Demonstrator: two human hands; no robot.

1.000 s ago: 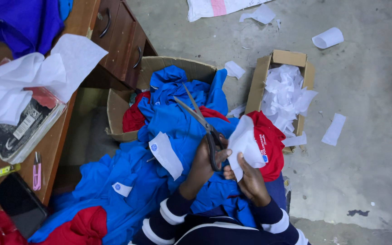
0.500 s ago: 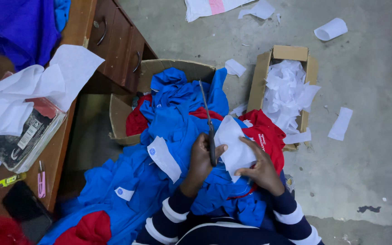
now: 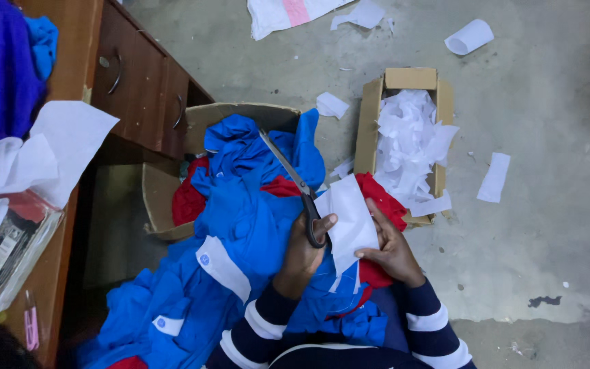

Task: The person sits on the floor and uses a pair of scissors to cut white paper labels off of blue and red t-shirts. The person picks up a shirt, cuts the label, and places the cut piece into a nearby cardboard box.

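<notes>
Scissors meet a white backing sheet on a garment in the person's lap.

The white sheet, thin, limp and likely light, lies on red fabric in the near centre; it is best pinched at an edge. The right hand presses fingers closed on its near edge. The left hand grips the scissors, blades pointing far-left. Blue garments spill from a cardboard box; a smaller box of white scraps sits right.

Dark-handled scissors, blades nearly shut, beside white fabric piece over blue garments.
</notes>
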